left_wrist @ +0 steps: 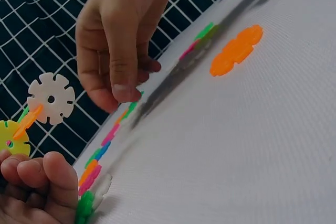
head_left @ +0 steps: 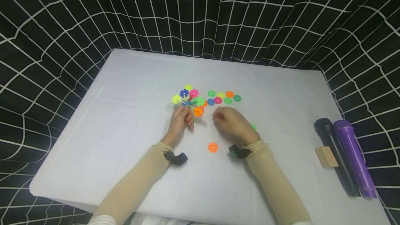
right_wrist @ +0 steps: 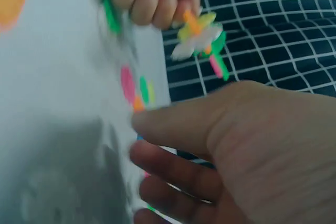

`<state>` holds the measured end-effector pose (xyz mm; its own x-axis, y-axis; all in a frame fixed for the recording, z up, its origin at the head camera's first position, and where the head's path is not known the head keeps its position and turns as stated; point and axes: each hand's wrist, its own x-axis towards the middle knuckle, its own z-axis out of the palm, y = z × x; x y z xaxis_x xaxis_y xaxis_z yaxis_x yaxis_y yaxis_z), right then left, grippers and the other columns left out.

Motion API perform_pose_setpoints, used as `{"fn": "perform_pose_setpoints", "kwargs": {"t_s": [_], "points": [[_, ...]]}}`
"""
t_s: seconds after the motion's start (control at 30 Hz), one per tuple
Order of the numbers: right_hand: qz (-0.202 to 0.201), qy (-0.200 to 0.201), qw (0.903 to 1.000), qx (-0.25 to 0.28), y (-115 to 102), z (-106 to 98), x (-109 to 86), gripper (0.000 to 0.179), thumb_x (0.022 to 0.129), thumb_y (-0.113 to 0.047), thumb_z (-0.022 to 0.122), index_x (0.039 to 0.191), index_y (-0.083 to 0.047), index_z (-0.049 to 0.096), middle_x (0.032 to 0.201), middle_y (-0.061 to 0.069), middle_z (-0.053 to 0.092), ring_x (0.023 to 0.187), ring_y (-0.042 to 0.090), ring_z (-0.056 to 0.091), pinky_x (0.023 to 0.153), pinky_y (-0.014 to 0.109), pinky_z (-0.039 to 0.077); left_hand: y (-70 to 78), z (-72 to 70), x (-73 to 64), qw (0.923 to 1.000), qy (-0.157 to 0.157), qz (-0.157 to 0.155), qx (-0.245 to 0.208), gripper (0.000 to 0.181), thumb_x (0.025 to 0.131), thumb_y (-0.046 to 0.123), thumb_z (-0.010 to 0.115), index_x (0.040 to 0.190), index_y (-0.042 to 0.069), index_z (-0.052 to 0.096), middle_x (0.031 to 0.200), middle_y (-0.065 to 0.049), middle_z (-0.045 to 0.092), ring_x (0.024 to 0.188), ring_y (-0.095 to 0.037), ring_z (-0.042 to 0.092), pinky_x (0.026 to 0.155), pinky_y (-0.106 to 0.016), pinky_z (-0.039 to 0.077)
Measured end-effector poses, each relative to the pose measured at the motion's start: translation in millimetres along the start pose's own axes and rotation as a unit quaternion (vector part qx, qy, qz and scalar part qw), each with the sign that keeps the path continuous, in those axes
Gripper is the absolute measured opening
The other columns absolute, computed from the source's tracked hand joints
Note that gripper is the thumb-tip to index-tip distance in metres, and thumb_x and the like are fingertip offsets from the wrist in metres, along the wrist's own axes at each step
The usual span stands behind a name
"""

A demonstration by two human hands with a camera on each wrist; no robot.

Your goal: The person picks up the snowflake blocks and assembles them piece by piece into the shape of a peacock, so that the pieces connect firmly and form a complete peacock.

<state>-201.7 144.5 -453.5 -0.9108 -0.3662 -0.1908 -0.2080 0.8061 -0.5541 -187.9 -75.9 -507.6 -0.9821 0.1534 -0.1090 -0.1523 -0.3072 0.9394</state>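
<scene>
No readable text or numbers appear anywhere.

Over fifteen discs (head_left: 211,147), two cylinders (head_left: 353,155), one wooden block (head_left: 326,157)

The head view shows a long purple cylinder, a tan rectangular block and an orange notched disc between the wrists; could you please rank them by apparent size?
1. Long purple cylinder
2. Tan rectangular block
3. Orange notched disc

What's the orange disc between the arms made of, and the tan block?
The orange disc looks like matte plastic: even, bright colour and neat notches. The tan block is probably bare wood, from its pale colour; I can't see grain.
</scene>
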Motion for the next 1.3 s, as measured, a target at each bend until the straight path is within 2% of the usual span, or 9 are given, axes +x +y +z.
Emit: {"fn": "perform_pose_setpoints", "kwargs": {"t_s": [0.13, 0.23, 0.33, 0.47, 0.63, 0.8, 1.0, 1.13, 1.3], "points": [[0.058, 0.046, 0.9962, -0.045, 11, -5, 1.2, 0.034, 0.100, -0.024, 0.060, 0.130, -0.008, 0.061, 0.124, 0.012, 0.060, 0.117, 0.030, 0.052, 0.104, 0.049, 0.050, -0.6, -0.6, 0.4, 1.0000, -0.004, 0.001, 0.000, 0.028, 0.110, 0.023, 0.032, 0.086, 0.010, 0.037, 0.070, -0.001, 0.036, 0.058, -0.014, 0.038, 0.049, -0.024, 0.046], [0.091, 0.045, 0.9916, -0.081, 18, -8, 0.9, 0.046, 0.100, -0.029, 0.058, 0.139, -0.005, 0.055, 0.127, 0.016, 0.054, 0.118, 0.033, 0.047, 0.102, 0.050, 0.049, -1.1, -0.6, 1.1, 0.9999, -0.008, 0.005, 0.003, 0.030, 0.110, 0.024, 0.033, 0.084, 0.010, 0.037, 0.069, -0.001, 0.036, 0.058, -0.015, 0.038, 0.049, -0.024, 0.046], [0.090, 0.034, 0.9905, -0.098, 21, -8, 1.4, 0.050, 0.100, -0.032, 0.059, 0.142, -0.005, 0.054, 0.123, 0.018, 0.053, 0.112, 0.034, 0.048, 0.096, 0.048, 0.049, -0.9, 0.3, 1.3, 0.9998, -0.016, 0.010, 0.009, 0.029, 0.110, 0.022, 0.034, 0.083, 0.010, 0.036, 0.069, -0.001, 0.035, 0.057, -0.014, 0.037, 0.049, -0.024, 0.044], [0.082, 0.044, 0.9911, -0.096, 21, -4, 3.9, 0.045, 0.099, -0.033, 0.061, 0.137, -0.009, 0.059, 0.118, 0.016, 0.056, 0.104, 0.032, 0.051, 0.087, 0.045, 0.050, -0.5, 1.5, 1.2, 0.9992, -0.034, 0.013, 0.015, 0.029, 0.110, 0.020, 0.034, 0.083, 0.010, 0.035, 0.067, -0.001, 0.034, 0.056, -0.015, 0.037, 0.048, -0.025, 0.042], [0.087, 0.029, 0.9935, -0.068, 19, -1, 5.7, 0.037, 0.096, -0.027, 0.066, 0.127, -0.008, 0.061, 0.112, 0.012, 0.058, 0.102, 0.030, 0.053, 0.090, 0.044, 0.051, 0.2, 2.2, 0.0, 0.9984, -0.052, 0.008, 0.023, 0.027, 0.109, 0.017, 0.035, 0.084, 0.009, 0.036, 0.066, -0.001, 0.033, 0.055, -0.016, 0.037, 0.048, -0.025, 0.043], [0.060, -0.002, 0.9980, 0.022, 16, -2, 6.9, 0.025, 0.096, -0.026, 0.067, 0.114, -0.009, 0.061, 0.105, 0.010, 0.064, 0.096, 0.027, 0.056, 0.086, 0.039, 0.054, -0.1, 1.1, -1.4, 0.9984, -0.051, 0.003, 0.025, 0.027, 0.109, 0.017, 0.033, 0.084, 0.008, 0.036, 0.066, -0.002, 0.033, 0.056, -0.017, 0.038, 0.049, -0.026, 0.044], [-0.007, 0.016, 0.9943, 0.105, 4, -5, 4.5, 0.019, 0.097, -0.025, 0.069, 0.111, -0.013, 0.066, 0.107, 0.007, 0.071, 0.096, 0.025, 0.064, 0.084, 0.038, 0.059, 0.9, 0.7, -1.4, 0.9991, -0.038, 0.001, 0.018, 0.030, 0.110, 0.021, 0.033, 0.082, 0.009, 0.037, 0.066, 0.000, 0.035, 0.056, -0.015, 0.037, 0.049, -0.026, 0.044], [-0.034, 0.026, 0.9920, 0.119, -5, -7, 1.8, 0.019, 0.096, -0.022, 0.070, 0.113, -0.012, 0.069, 0.110, 0.007, 0.073, 0.102, 0.025, 0.066, 0.092, 0.042, 0.058, 1.4, 0.9, -1.3, 0.9993, -0.035, 0.001, 0.015, 0.031, 0.110, 0.023, 0.033, 0.082, 0.011, 0.038, 0.066, 0.001, 0.035, 0.056, -0.015, 0.037, 0.048, -0.026, 0.045], [-0.033, 0.034, 0.9931, 0.107, -11, -7, -0.2, 0.016, 0.096, -0.022, 0.070, 0.110, -0.013, 0.069, 0.106, 0.005, 0.073, 0.099, 0.023, 0.064, 0.091, 0.041, 0.057, 1.3, -0.2, -1.4, 0.9991, -0.035, -0.001, 0.022, 0.033, 0.110, 0.025, 0.032, 0.083, 0.010, 0.043, 0.063, 0.000, 0.041, 0.052, -0.015, 0.044, 0.047, -0.026, 0.047]]}}
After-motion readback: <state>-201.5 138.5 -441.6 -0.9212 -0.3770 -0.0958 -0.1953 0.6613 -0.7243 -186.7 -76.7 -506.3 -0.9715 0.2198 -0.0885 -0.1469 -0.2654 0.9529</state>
